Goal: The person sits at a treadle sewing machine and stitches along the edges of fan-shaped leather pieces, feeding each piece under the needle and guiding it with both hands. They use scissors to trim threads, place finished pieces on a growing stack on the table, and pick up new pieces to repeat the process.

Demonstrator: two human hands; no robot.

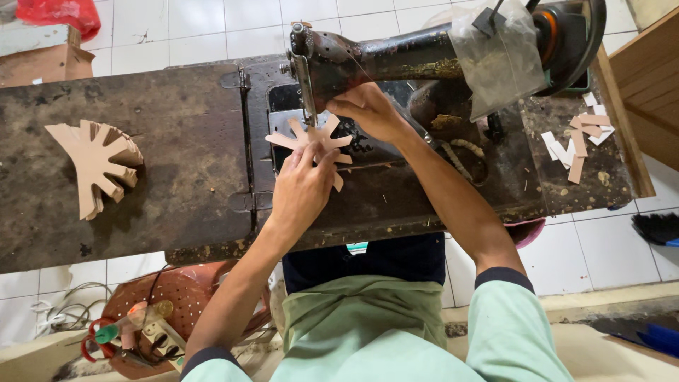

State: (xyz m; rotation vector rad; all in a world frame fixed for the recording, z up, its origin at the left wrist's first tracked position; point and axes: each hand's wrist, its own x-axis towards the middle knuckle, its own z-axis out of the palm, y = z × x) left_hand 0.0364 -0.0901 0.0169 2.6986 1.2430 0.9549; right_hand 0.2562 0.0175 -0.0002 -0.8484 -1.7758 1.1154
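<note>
Both hands, left hand (303,185) and right hand (368,110), press the star-shaped cutout (311,139) flat, grip seemingly open, under the sewing machine (424,60).

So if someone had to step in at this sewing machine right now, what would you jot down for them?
Left hand: flat on the tan star-shaped piece, pressing it to the machine bed.
Right hand: fingertips on the piece's far edge, beside the needle.
Sewing machine: the piece lies under its needle.
Stack of similar cut pieces sits at the left of the table; small strips lie at the right.
Whether any stitching is done on the piece cannot be told.
</note>
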